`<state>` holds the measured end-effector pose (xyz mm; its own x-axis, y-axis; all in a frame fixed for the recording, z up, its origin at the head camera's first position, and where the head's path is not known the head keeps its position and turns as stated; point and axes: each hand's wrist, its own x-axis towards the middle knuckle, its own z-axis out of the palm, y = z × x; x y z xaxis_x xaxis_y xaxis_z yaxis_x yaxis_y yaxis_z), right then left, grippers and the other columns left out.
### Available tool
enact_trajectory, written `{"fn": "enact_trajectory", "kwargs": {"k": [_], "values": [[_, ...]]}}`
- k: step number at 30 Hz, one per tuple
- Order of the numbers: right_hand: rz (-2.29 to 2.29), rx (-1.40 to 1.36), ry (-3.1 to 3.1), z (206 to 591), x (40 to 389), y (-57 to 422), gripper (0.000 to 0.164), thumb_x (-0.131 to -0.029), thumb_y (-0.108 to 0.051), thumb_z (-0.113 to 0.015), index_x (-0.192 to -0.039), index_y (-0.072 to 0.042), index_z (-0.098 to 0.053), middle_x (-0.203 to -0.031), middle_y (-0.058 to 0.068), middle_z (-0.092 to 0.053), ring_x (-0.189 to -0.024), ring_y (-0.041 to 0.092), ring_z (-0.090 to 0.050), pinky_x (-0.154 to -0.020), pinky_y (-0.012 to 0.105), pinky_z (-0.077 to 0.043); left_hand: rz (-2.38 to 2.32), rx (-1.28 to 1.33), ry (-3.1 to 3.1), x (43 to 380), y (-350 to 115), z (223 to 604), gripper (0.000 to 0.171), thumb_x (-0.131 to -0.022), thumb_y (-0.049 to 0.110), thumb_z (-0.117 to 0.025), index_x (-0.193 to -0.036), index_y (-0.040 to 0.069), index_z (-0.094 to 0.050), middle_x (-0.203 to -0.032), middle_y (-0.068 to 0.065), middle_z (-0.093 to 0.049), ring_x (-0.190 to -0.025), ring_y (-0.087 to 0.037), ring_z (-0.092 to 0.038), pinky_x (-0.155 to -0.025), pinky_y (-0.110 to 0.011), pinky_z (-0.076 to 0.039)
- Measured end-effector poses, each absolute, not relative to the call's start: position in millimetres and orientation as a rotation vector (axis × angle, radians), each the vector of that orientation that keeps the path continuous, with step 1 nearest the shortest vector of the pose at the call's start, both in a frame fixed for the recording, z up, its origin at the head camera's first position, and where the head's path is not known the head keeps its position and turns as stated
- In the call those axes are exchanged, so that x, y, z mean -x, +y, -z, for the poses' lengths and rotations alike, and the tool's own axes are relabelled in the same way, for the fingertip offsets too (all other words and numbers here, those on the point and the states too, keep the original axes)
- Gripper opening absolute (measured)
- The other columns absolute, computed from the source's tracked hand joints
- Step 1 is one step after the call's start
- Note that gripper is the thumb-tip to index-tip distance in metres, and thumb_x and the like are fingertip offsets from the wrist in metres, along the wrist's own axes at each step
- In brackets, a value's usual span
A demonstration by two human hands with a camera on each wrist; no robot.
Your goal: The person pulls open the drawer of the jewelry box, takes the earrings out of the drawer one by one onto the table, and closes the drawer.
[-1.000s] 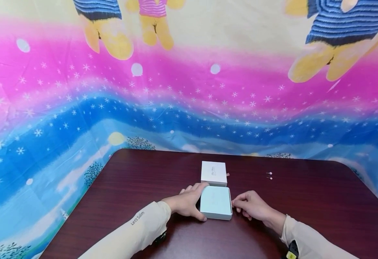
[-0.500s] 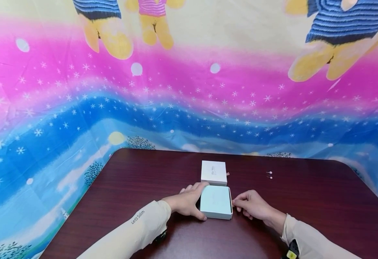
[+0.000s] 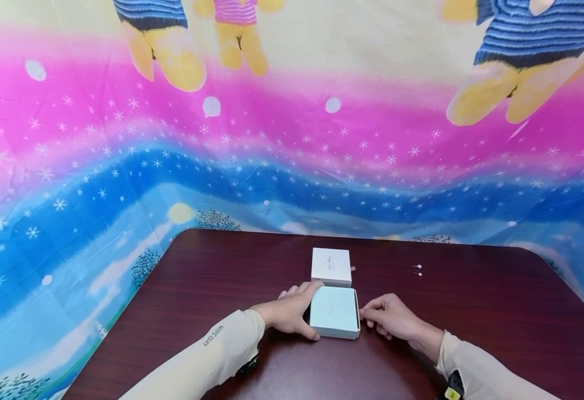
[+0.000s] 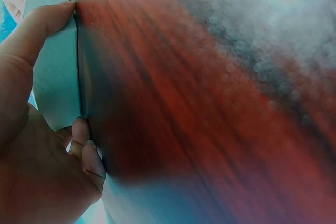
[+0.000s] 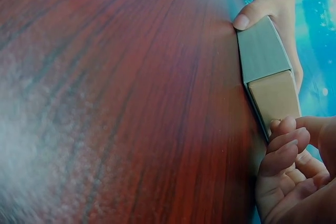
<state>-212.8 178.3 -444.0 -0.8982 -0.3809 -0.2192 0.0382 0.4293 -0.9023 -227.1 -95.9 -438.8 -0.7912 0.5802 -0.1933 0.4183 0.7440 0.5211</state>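
A pale mint drawer box (image 3: 334,311) lies on the table. My left hand (image 3: 289,312) grips its left end, thumb at the near side and fingers round the far side; the left wrist view shows the thumb (image 4: 47,22) across the box's side. At the right end, thumb and fingers of my right hand (image 3: 392,315) pinch together right at the drawer's edge. From the right wrist, the beige drawer front (image 5: 275,97) shows inside the mint sleeve (image 5: 265,51), and the pinched fingertips cover most of a small pull tab there.
Behind the mint box stands a white lettered box (image 3: 331,265) with a small ribbon tab (image 3: 353,268) on its right. Two pearl-headed stud earrings (image 3: 419,274) lie farther right on the dark wooden table (image 3: 497,300). A printed cloth (image 3: 292,139) hangs along the back.
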Motion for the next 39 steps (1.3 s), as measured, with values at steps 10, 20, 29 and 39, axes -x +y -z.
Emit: {"fn": "enact_trajectory", "kwargs": {"k": [10, 20, 29, 39], "values": [[1.463, 0.306, 2.292, 445.0, 212.6, 181.1, 0.024, -0.098, -0.016, -0.062, -0.090, 0.004, -0.072, -0.064, -0.003, -0.056, -0.045, 0.006, -0.041, -0.045, 0.020, -0.037, -0.661, -0.785, 2.595, 227.0, -95.9, 438.1, 0.106, -0.075, 0.039, -0.087, -0.156, 0.025, -0.020, -0.153, 0.002, -0.038, -0.125, -0.018, -0.040, -0.106, -0.040, -0.030], [1.466, 0.306, 2.298, 443.5, 211.8, 182.5, 0.024, -0.098, -0.015, -0.061, -0.091, 0.005, -0.072, -0.065, -0.003, -0.055, -0.045, 0.006, -0.042, -0.045, 0.020, -0.037, -0.671, -0.777, 2.599, 227.3, -95.2, 438.1, 0.107, -0.075, 0.039, -0.087, -0.157, 0.025, -0.020, -0.154, 0.001, -0.038, -0.125, -0.019, -0.040, -0.106, -0.040, -0.030], [1.463, 0.303, 2.300, 444.6, 210.6, 184.5, 0.023, -0.098, -0.014, -0.060, -0.093, 0.005, -0.072, -0.065, -0.003, -0.056, -0.046, 0.005, -0.043, -0.045, 0.020, -0.038, -0.664, -0.769, 2.597, 226.4, -95.9, 438.9, 0.107, -0.075, 0.039, -0.087, -0.157, 0.025, -0.020, -0.153, 0.001, -0.038, -0.126, -0.020, -0.040, -0.106, -0.040, -0.030], [1.434, 0.278, 2.319, 443.8, 210.3, 185.9, 0.023, -0.099, -0.015, -0.059, -0.096, 0.002, -0.073, -0.067, -0.003, -0.056, -0.048, 0.008, -0.044, -0.046, 0.023, -0.040, -0.665, -0.775, 2.592, 228.6, -96.1, 440.2, 0.107, -0.076, 0.041, -0.087, -0.157, 0.026, -0.019, -0.154, 0.001, -0.038, -0.127, -0.019, -0.040, -0.105, -0.039, -0.030]]}}
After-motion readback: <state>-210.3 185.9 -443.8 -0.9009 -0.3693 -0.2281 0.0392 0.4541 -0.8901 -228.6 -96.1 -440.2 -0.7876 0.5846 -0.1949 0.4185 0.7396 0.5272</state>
